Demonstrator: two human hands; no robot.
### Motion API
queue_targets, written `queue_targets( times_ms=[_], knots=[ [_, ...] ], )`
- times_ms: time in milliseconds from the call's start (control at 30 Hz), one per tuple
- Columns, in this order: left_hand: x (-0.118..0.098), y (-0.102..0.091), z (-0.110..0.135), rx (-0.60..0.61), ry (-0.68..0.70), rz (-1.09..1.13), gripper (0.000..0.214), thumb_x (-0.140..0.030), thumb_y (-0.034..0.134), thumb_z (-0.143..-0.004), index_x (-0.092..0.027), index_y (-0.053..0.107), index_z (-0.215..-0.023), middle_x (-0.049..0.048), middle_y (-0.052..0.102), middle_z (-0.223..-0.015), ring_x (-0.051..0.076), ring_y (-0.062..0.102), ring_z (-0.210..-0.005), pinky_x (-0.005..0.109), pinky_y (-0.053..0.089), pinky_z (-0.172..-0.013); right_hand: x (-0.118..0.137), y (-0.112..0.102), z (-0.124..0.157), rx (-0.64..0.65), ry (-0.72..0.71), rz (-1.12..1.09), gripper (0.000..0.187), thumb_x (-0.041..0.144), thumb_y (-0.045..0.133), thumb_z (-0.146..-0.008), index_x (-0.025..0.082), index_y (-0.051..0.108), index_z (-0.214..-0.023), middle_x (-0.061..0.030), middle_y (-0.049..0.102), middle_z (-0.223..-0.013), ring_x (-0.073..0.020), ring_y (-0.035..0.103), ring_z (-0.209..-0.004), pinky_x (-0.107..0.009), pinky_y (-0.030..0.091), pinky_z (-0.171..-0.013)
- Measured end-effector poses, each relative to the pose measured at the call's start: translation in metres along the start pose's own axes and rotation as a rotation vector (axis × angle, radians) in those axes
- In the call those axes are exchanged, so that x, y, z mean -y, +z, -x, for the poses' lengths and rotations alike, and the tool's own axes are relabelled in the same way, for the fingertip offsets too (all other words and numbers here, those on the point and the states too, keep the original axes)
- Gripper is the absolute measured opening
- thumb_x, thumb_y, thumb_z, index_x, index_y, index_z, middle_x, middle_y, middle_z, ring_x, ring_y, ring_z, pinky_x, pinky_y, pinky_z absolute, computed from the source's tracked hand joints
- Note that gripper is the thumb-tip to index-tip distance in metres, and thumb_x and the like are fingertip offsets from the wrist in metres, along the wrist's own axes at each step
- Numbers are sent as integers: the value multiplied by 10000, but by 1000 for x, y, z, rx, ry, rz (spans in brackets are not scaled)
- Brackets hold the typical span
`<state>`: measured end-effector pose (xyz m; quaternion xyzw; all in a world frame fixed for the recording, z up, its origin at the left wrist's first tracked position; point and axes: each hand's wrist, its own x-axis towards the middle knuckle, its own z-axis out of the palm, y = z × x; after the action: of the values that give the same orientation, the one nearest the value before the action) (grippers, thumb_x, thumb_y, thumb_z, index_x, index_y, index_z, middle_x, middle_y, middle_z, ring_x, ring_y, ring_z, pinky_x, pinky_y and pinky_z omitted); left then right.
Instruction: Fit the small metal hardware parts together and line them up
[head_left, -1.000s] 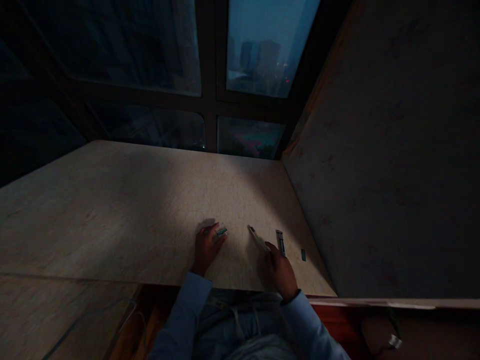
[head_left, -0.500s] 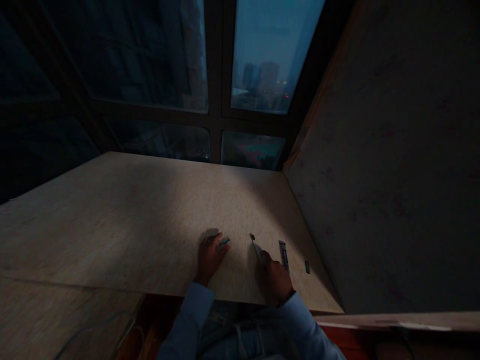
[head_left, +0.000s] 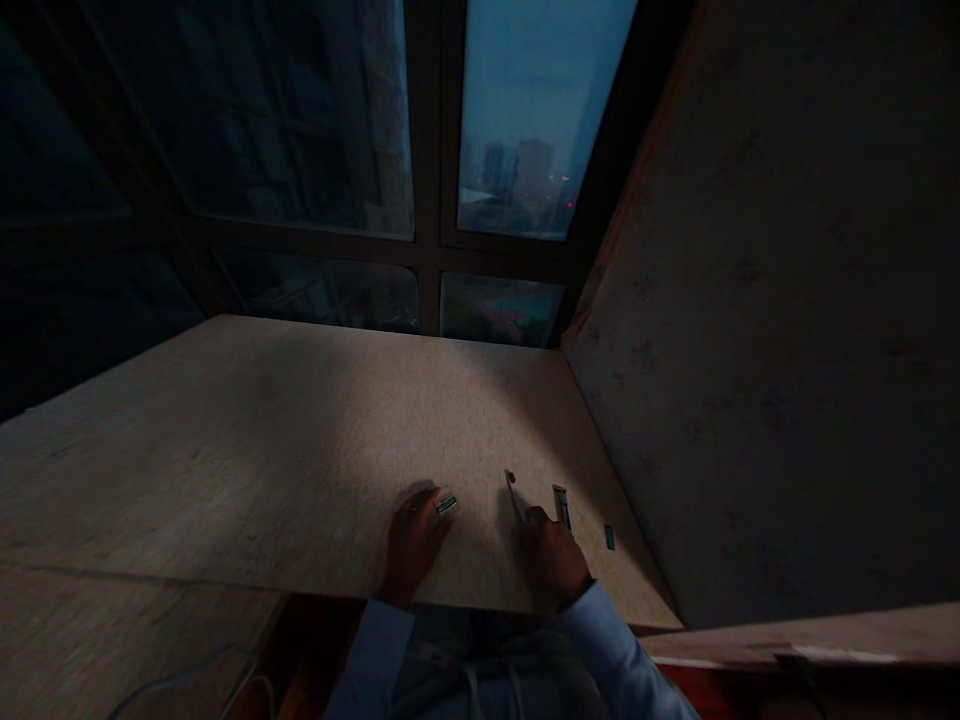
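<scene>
The room is dim. My left hand (head_left: 415,540) rests on the plywood tabletop (head_left: 300,440) with its fingertips closed on a small metal piece (head_left: 445,504). My right hand (head_left: 551,560) is closed on a thin stick-like tool (head_left: 514,495) that points away from me, its tip raised just over the board. A short flat metal part (head_left: 560,506) lies just right of that tool. Further right a tiny dark green piece (head_left: 609,537) lies alone on the board.
A tall plywood wall (head_left: 750,350) stands along the right side of the table. Dark window panes (head_left: 420,150) fill the far side. A pale cable (head_left: 195,675) runs over the lower board at the bottom left. My lap shows below the table's front edge.
My right hand has drawn back toward me and turned the tool more upright. My left hand and its metal piece have stayed in nearly the same spot. The camera has shifted slightly.
</scene>
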<state>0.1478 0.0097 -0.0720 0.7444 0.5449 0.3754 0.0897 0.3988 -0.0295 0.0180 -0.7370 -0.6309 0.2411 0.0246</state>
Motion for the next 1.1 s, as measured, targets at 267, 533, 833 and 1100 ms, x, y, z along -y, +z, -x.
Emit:
queue_targets(
  times_ms=[267,533,833,1100],
  knots=[
    [-1,-3,0,-21,40,-17,404,-444,551,-915,-194,589,-1230,44,615,-1218,222,580,-1110,412,482,-950,-21,-30,15,-160,39,-69,348,282,460,-974,183,550,-1295,-47,674,-844,-200,652,-835,-281,346,-668],
    [-1,1,-2,-44,-3,13,413,-424,586,-874,-155,638,-1183,70,633,-1180,252,582,-1092,414,471,-958,-88,-24,43,-215,270,116,405,347,395,-1010,205,479,-1381,-85,682,-931,-249,666,-888,-303,326,-639],
    [-5,-5,-3,98,-118,118,474,-402,659,-802,-167,642,-1213,79,628,-1183,261,564,-1115,426,436,-1004,-85,1,52,-216,238,163,332,385,370,-1010,164,537,-1193,-111,660,-981,-277,646,-942,-329,384,-668],
    [-17,-5,4,168,-111,314,510,-312,706,-772,-179,613,-1256,55,625,-1211,214,575,-1127,384,429,-1031,-82,3,49,-270,210,180,308,403,393,-1001,145,528,-1103,-109,644,-1006,-248,643,-903,-316,365,-654]
  ],
)
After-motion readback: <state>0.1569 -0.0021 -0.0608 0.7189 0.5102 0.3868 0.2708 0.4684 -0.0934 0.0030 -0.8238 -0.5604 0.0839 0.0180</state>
